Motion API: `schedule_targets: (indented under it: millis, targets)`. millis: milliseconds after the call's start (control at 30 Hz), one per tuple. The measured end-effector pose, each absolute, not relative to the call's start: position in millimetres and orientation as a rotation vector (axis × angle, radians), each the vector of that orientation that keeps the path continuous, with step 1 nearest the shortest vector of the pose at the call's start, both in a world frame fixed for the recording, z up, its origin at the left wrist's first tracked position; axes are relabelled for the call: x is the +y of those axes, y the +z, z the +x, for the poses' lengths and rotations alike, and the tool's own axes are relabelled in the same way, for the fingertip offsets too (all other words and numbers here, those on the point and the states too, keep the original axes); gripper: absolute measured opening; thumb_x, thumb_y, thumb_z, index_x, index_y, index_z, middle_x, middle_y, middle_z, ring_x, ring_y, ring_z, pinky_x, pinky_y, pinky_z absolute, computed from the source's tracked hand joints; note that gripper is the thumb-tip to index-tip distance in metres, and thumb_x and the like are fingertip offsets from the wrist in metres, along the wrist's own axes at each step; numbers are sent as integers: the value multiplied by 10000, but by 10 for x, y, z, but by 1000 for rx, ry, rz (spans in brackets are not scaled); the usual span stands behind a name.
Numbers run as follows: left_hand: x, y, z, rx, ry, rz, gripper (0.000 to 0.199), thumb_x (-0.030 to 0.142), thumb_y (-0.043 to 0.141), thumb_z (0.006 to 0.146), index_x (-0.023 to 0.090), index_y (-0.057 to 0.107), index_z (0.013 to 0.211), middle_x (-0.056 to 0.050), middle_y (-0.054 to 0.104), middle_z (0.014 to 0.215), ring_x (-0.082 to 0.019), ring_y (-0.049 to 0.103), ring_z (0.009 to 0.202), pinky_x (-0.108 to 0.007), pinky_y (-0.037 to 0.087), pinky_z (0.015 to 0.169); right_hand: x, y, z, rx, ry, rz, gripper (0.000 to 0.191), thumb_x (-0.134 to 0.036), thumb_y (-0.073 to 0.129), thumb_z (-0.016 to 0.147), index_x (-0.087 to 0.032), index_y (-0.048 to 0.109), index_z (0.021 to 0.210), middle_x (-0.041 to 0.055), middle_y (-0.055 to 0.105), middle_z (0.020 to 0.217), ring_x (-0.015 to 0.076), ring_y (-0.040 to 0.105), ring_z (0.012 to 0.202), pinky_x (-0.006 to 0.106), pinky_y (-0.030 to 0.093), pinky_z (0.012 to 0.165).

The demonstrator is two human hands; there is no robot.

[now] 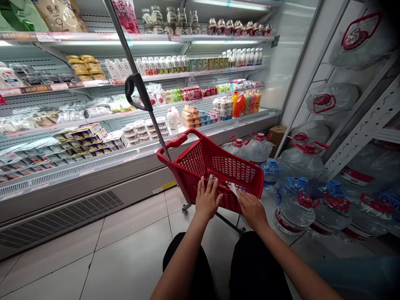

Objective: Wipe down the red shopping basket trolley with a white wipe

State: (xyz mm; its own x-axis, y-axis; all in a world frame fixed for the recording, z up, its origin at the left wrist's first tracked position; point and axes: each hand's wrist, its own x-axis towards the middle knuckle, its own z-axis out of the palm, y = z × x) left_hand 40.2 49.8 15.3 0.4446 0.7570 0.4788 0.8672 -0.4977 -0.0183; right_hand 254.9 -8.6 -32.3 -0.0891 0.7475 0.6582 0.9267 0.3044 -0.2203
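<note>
A red plastic shopping basket (190, 179) on wheels, with a long grey pull handle (142, 93), stands before my knees. My left hand (206, 200) lies against its near side, fingers stretched and spread, holding nothing. At the basket's near rim, further right, my right hand (252, 209) has its fingers closed on a white tissue or cloth (233, 190). The fingertips of that hand are partly hidden by the white piece. Through the grid of the basket, the floor and light patches show.
An open refrigerated shelf (134, 166) with dairy tubs, bottles and packs runs along the back and left. Large water bottles (293, 212) with red handles crowd the floor and rack at right. A cardboard box (278, 135) sits behind them. Pale tiles (131, 250) cover the floor.
</note>
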Motion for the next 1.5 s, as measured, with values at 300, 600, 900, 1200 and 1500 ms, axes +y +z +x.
schedule_targets:
  millis: [300,600,900,1200,1500]
  targets:
    - [351,94,405,-1568,-546,-2398,735,569,361,1049,84,352,1601,-151,297,1685,-269,203,1590,-511,169,1314,-513,-469,2535,-2197,-308,-1163,724,-37,359,949,-255,295,1637,55,593,1504,198,554,1391,449,464,1184]
    - [214,140,-71,-1501,-541,-2385,617,414,388,1060,208,293,1634,-59,268,1700,-207,198,1592,-523,126,1321,-294,-332,3275,-2253,-331,-1288,639,-116,368,1029,-323,295,1629,26,501,1584,212,496,1446,506,391,1227]
    - [-163,-71,294,-1394,-542,-2401,626,415,397,1067,231,253,1648,-33,266,1703,-201,192,1592,-491,173,1323,-486,-411,2243,-2167,-312,-1198,612,-118,405,1013,-224,359,1613,79,590,1505,232,541,1404,466,465,1178]
    - [-247,39,-158,-1431,-545,-2414,707,519,391,1062,258,141,1670,1,203,1723,-209,147,1603,-445,219,1307,-322,-266,2434,-2320,-255,-1057,405,-137,442,1022,-238,651,1354,53,760,1124,214,698,1106,492,461,1191]
    - [45,17,-917,-1736,-559,-2157,644,461,302,1089,231,140,1669,-44,276,1698,-218,258,1576,-509,94,1320,-339,-96,1823,-2498,-221,-726,528,-68,414,1033,-253,499,1520,35,664,1420,175,609,1324,420,480,1189]
